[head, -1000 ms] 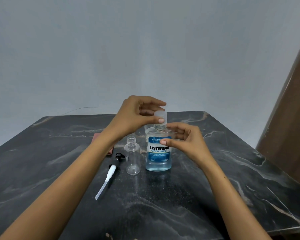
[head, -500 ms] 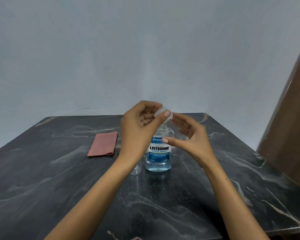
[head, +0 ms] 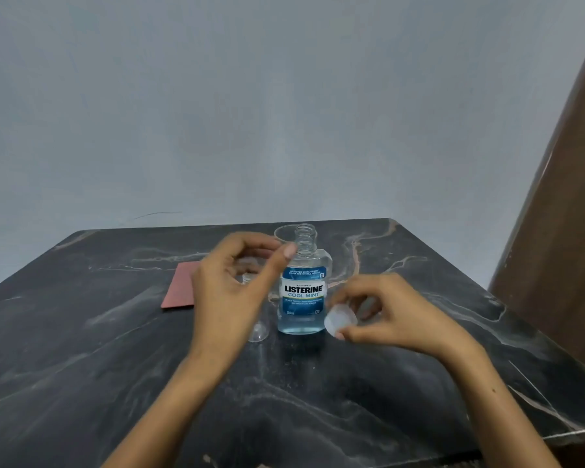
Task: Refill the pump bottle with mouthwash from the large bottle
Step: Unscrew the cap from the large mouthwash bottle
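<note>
Mouthwash bottle (head: 303, 295): we see it upright at mid surface, cap off, threaded neck bare and open. Blue liquid fills the lower part; the top part looks clear. Label reads LISTERINE COOL MINT.
Cap (head: 340, 320): translucent white, off the bottle, just right of its base and in front of it.
Right hand (head: 395, 319): we note its grip closed on the cap, thumb below and fingertips above. The hand sits low, near the surface, right of the bottle.
Pump bottle (head: 257, 332): small and clear, just left of the mouthwash bottle. We see only its rounded base and a bit of its neck through the left hand's fingers; the rest is hidden. We cannot tell how much is in it.
Left hand (head: 237, 285): raised in front of the pump bottle, fingers curled, thumb up beside the mouthwash bottle's shoulder. The grip is loose and narrow, with nothing in it that we can make out.
Glass (head: 284, 233): a clear rim shows behind the mouthwash bottle's neck; the rest is hidden.
Cloth (head: 178, 287): reddish, flat, left of the left hand, partly covered by it.
Surface (head: 81, 366): dark marble with pale veins.
Wall (head: 284, 113): plain grey, behind.
</note>
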The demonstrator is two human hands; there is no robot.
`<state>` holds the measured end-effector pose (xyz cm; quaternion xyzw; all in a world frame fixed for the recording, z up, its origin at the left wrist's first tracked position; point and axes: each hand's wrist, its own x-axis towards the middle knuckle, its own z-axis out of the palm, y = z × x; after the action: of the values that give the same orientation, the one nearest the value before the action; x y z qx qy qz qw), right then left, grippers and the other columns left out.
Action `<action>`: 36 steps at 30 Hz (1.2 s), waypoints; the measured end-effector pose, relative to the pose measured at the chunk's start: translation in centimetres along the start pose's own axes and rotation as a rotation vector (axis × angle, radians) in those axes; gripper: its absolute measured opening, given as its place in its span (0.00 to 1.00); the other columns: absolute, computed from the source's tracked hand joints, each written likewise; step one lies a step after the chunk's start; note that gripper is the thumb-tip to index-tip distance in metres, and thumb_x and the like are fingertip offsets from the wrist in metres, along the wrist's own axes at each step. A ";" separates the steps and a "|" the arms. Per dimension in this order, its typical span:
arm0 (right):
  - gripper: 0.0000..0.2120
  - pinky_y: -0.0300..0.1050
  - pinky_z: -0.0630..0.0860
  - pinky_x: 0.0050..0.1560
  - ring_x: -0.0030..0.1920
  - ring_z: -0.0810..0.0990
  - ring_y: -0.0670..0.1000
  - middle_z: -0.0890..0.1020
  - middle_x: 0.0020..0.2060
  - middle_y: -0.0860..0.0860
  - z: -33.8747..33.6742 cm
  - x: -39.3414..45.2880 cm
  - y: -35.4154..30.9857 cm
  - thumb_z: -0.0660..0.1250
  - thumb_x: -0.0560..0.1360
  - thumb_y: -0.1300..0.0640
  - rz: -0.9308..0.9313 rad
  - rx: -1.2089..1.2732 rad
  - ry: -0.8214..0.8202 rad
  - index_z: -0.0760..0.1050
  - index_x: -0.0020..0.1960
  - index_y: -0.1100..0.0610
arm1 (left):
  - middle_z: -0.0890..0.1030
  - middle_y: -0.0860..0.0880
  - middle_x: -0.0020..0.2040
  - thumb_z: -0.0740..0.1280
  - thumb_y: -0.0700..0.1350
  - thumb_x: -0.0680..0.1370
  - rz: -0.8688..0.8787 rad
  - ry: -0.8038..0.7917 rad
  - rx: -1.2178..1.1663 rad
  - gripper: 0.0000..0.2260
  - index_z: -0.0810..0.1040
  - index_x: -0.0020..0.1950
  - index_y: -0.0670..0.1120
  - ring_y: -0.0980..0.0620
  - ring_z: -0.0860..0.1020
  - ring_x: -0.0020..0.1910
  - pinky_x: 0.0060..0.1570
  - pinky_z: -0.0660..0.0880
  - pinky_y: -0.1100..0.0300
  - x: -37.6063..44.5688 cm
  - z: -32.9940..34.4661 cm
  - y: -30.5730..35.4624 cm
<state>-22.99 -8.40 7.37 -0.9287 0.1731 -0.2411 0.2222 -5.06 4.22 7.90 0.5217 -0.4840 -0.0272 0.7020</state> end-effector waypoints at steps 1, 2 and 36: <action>0.13 0.39 0.79 0.43 0.42 0.81 0.41 0.83 0.41 0.41 0.3 -0.2 0.3 0.75 0.63 0.53 0.037 -0.085 -0.086 0.81 0.48 0.47 | 0.85 0.53 0.44 0.73 0.56 0.70 0.033 0.032 0.045 0.10 0.82 0.45 0.52 0.55 0.82 0.46 0.44 0.78 0.63 0.5 -0.8 -0.3; 0.15 0.41 0.79 0.44 0.42 0.81 0.40 0.84 0.41 0.41 0.7 -0.3 0.5 0.75 0.62 0.50 0.073 -0.154 -0.149 0.81 0.49 0.46 | 0.84 0.53 0.45 0.72 0.55 0.71 0.055 0.060 0.087 0.08 0.81 0.45 0.53 0.55 0.82 0.47 0.45 0.78 0.61 1.0 -1.5 -0.7; 0.24 0.48 0.82 0.46 0.47 0.85 0.57 0.85 0.51 0.57 3.5 5.5 2.7 0.74 0.67 0.60 0.034 0.721 0.149 0.64 0.56 0.51 | 0.86 0.50 0.44 0.81 0.54 0.55 -0.271 -0.321 0.075 0.21 0.79 0.42 0.49 0.55 0.84 0.44 0.44 0.79 0.66 1.5 -4.8 -8.2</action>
<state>-17.18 -11.88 5.35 -0.7677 0.1082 -0.3501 0.5258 3.02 3.06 2.71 0.5966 -0.5159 -0.1860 0.5859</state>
